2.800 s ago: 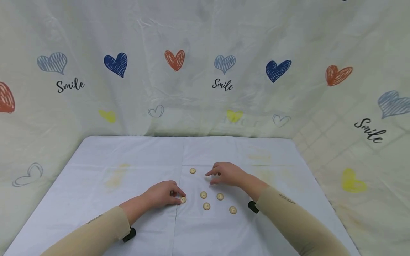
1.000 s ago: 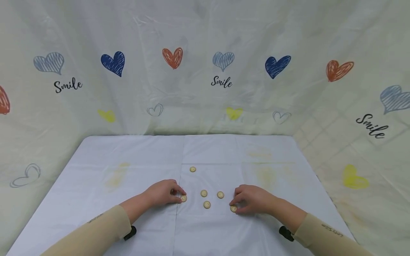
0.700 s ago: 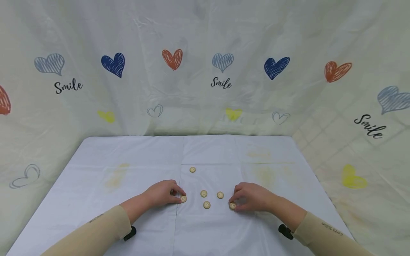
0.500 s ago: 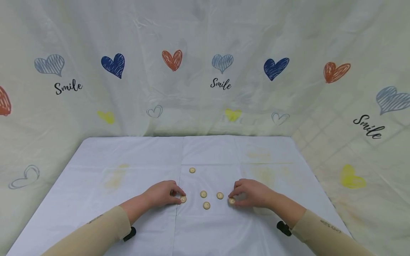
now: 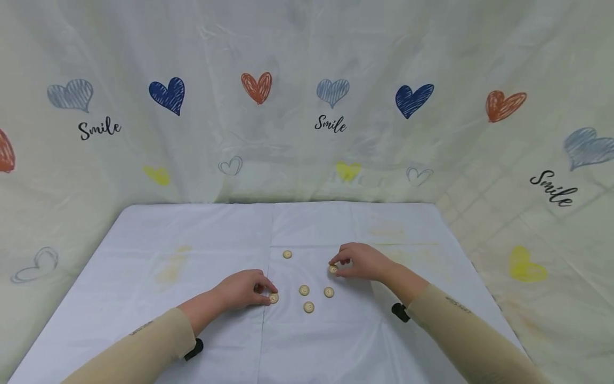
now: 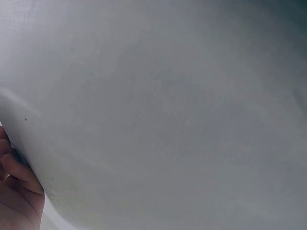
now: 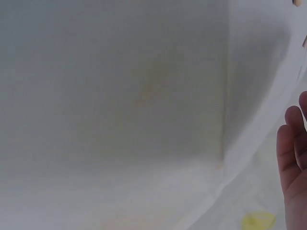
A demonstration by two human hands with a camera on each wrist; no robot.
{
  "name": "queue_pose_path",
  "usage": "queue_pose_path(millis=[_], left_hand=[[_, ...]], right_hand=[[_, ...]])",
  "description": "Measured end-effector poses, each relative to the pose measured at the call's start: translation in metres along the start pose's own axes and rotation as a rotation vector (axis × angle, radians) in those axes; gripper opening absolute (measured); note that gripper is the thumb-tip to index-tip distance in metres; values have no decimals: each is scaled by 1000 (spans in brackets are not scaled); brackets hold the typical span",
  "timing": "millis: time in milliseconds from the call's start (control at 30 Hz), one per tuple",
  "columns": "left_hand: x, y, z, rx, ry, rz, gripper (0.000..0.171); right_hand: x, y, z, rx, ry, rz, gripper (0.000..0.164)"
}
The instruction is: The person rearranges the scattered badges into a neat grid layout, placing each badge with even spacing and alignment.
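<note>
In the head view my left hand (image 5: 244, 289) pinches a round, pale wooden button (image 5: 274, 298) between thumb and fingers at the tabletop. Farther back and to the right, my right hand (image 5: 362, 261) has another such button (image 5: 333, 269) between thumb and index finger. Between the hands lie a middle button (image 5: 304, 290), a nearer button (image 5: 309, 307) and a right button (image 5: 328, 292). A back button (image 5: 287, 254) lies alone beyond them. The left wrist view catches part of my left hand (image 6: 19, 187) at its edge, the right wrist view some fingers (image 7: 287, 148).
A white cloth (image 5: 158, 229) with creases and faint yellow stains covers the table. Behind it hangs a pale curtain (image 5: 288, 42) printed with hearts and the word Smile. Each wrist carries a small black device, such as the one (image 5: 194, 349) under the left cuff.
My right hand came down to the rightmost button, took hold of it, and has since carried it back and to the left. My left hand has stayed on its button.
</note>
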State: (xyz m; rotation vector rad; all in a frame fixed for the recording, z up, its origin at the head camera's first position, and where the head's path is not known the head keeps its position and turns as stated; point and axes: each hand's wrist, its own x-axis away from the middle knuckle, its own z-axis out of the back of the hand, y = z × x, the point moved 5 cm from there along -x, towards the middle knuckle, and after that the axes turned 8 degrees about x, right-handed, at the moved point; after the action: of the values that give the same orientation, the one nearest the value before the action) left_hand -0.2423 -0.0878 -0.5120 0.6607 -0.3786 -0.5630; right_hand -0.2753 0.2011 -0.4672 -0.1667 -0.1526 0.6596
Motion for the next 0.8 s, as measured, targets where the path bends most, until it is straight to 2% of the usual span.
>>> queue_pose_path(millis=[200,533,633,800], left_hand=[[0,1,1,5,-3,4,19],[3,2,3,-12,8,-8,20],[4,1,3,-11,13,-4,20],[3,1,3,13,12,-4,20]], right_hand=[[-28,12,-9,-65,-30,-104,18],[-60,15,-10,-54,-62,-119,22],[-65,14,-10,-37,-59,-96,21],[-67,17,-13,-30,-70,-105,20]])
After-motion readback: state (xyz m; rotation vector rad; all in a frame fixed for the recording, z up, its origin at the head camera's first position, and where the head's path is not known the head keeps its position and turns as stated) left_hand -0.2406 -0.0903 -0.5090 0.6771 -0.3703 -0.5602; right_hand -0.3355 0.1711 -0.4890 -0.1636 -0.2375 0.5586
